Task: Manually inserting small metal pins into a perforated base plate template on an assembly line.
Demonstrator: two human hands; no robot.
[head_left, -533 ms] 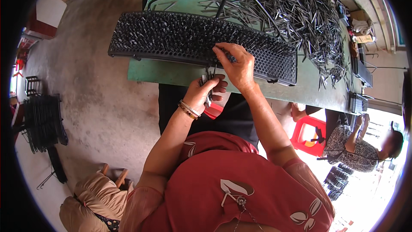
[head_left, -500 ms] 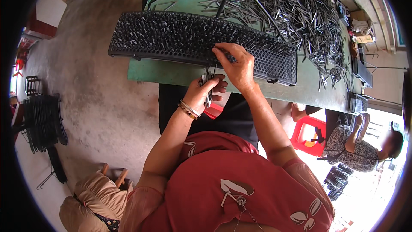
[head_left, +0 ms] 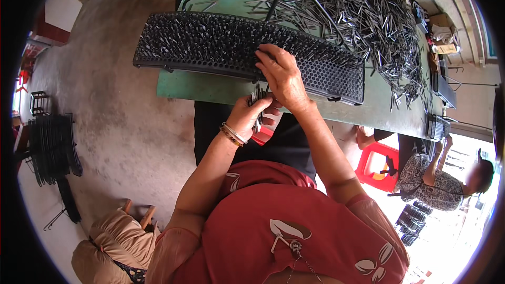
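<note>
A long black rack (head_left: 329, 79) full of round holes lies along the table's near edge. Thin dark metal rods (head_left: 197, 39) stand upright in most of it, while holes along the near side and right end show bare. My left hand (head_left: 246, 115) is closed around a small bundle of such rods (head_left: 257, 97) just below the rack's front edge. Over the middle of the rack, my right hand (head_left: 286, 81) has its fingers bent and drawn together at the holes. Whatever is between those fingertips is hidden. Its wrist side hangs close to the left hand's fingers.
On the green table (head_left: 194, 85), a big heap of loose metal rods (head_left: 368, 16) spreads behind the rack. A bent black metal frame (head_left: 273, 0) rises behind it. To the right are a red stool (head_left: 376, 165) and another person (head_left: 436, 179) at the table.
My right hand has shifted slightly left and its fingers have curled in more. The left hand stays below the rack's edge with its bundle, now nearer the right hand.
</note>
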